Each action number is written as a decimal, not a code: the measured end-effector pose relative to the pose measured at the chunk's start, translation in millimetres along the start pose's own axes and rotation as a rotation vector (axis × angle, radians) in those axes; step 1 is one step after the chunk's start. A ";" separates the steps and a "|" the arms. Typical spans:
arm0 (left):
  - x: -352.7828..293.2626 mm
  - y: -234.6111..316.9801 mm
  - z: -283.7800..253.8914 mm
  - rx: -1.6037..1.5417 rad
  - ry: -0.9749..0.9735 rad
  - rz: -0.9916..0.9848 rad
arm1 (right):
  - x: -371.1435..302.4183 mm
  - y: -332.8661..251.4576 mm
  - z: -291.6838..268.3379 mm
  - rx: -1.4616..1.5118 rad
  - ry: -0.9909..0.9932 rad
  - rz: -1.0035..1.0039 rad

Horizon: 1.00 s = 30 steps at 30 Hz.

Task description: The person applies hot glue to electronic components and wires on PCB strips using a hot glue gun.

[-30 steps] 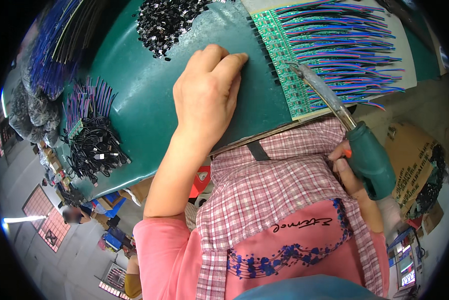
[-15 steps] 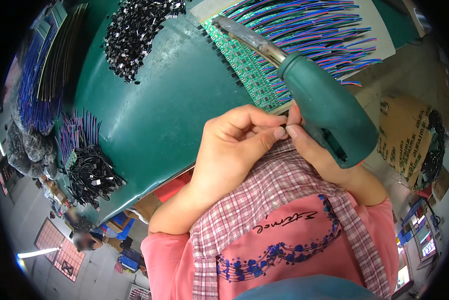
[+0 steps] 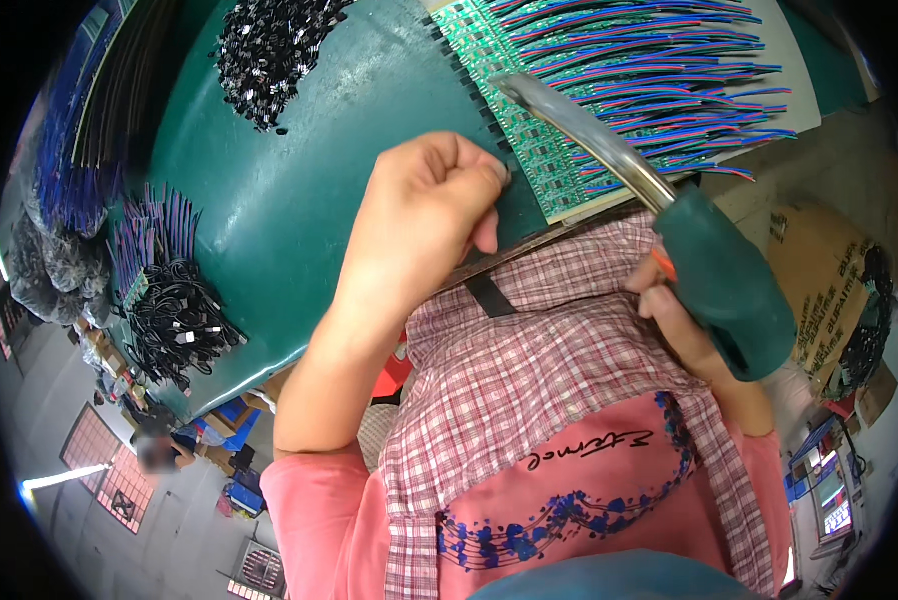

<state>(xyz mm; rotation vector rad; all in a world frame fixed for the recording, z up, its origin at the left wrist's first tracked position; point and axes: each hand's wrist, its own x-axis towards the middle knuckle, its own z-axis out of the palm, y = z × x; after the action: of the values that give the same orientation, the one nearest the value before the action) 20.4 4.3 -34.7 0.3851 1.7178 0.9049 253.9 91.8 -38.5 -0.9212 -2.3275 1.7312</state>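
My left hand (image 3: 424,205) is raised over the green table, its fingers curled in and the thumb pressed against them. Anything pinched there is too small or hidden to make out. To its right lies a panel of green circuit boards (image 3: 539,150) with rows of blue, red and black wires. My right hand (image 3: 661,305) is lower, in front of the checked apron, with bent fingers and a bit of orange at one finger. A green heat gun (image 3: 724,280) with a long metal nozzle covers much of that hand. Whether the hand touches the gun cannot be seen.
A heap of small black parts (image 3: 269,65) lies at the table's far side. Black cables (image 3: 179,325) and wired boards (image 3: 154,235) are at the left edge, beside long wire bundles (image 3: 69,150). A cardboard box (image 3: 819,290) stands at right.
My hands were together, fingertips meeting around something tiny and dark. Now they are apart: the left has moved up and left over the table, the right down and right. The view has shifted.
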 end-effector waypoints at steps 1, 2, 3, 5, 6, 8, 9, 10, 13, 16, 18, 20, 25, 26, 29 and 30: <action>2.2 1.8 -0.2 -0.013 0.004 -0.015 | -5.7 6.4 -2.4 -0.176 -0.019 -0.132; 3.5 2.2 0.8 -0.014 0.007 -0.020 | -11.5 1.8 -3.0 0.087 -0.003 0.085; 4.3 2.5 2.9 -0.001 0.013 -0.013 | -14.4 4.8 -4.9 0.090 -0.009 0.086; 5.6 4.7 4.6 0.010 0.020 -0.009 | -22.5 16.8 -11.5 -0.360 -0.093 -0.039; 6.2 6.7 4.7 0.030 0.023 -0.024 | -26.0 22.3 -10.1 -0.360 -0.095 -0.037; 6.6 7.4 5.7 0.051 0.028 -0.041 | -32.6 33.3 -4.9 -0.072 0.032 0.015; 6.6 7.2 6.6 0.056 0.035 -0.039 | -34.7 34.8 -4.9 -0.070 0.031 0.015; 6.4 7.2 7.5 0.062 0.041 -0.037 | -36.8 35.6 -4.9 -0.040 0.042 0.036; 6.1 4.7 8.5 0.065 0.059 -0.007 | -42.2 38.8 1.0 0.189 0.113 0.135; 6.1 2.3 9.2 0.057 0.070 0.005 | -38.6 40.0 -4.7 0.006 0.100 0.052; 5.5 1.7 10.4 0.060 0.072 0.010 | -37.8 40.6 -6.6 -0.379 0.025 -0.110; 5.2 1.2 10.8 0.062 0.073 0.017 | -40.6 42.0 -3.6 -0.284 0.064 -0.008; 6.0 0.1 11.3 0.078 0.069 0.029 | -42.3 42.2 -8.3 -0.308 -0.010 -0.007; 5.9 -0.3 10.7 0.076 0.071 0.028 | -42.3 42.1 -8.4 -0.256 -0.049 0.021; 5.6 0.3 10.3 0.085 0.069 0.027 | -40.9 44.7 -7.2 -0.296 -0.052 -0.047; 5.6 1.3 11.1 0.090 0.067 0.030 | -40.0 46.5 -7.1 -0.294 -0.050 -0.046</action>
<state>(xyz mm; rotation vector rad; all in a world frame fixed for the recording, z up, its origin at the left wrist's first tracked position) 28.4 13.0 -38.7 0.4459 1.8234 0.8725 308.3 85.0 -67.0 -0.8634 -2.6630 1.4351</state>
